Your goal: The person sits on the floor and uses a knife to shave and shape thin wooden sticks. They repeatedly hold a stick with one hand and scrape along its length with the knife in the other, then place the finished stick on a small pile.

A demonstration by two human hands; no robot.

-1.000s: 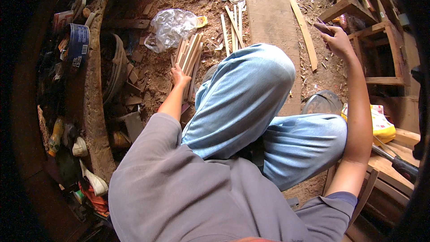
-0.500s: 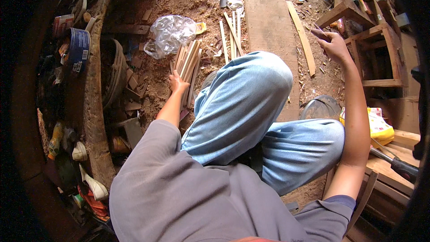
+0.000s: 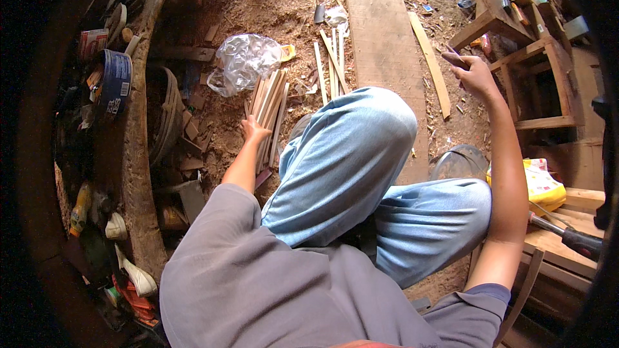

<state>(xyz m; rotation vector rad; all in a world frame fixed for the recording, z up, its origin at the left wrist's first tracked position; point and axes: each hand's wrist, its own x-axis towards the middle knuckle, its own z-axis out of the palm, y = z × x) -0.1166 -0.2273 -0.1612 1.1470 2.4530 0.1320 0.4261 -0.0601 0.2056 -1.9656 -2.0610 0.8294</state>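
Left of my raised knee, my left hand (image 3: 255,129) is closed at the near left side of a bundle of thin wooden strips (image 3: 273,93). Its fingertips are partly hidden by the strips. Out to the right, above the dirt floor, my right hand (image 3: 476,77) is closed on a small dark flat piece (image 3: 455,60) that juts from the fingers toward the left. Its exact kind is too small to make out. A crumpled clear plastic bag (image 3: 244,63) lies just beyond the bundle.
More loose strips (image 3: 333,64) lie beside a wide plank (image 3: 382,38) running away from me. A wooden frame (image 3: 538,84) stands at the right, near a yellow packet (image 3: 545,187). Along the left, a rough beam (image 3: 137,154) borders a blue tin (image 3: 116,80) and clutter.
The view has tilted slightly, so the floor and the objects on it sit a little lower in the picture. Both hands keep their holds, with little visible movement.
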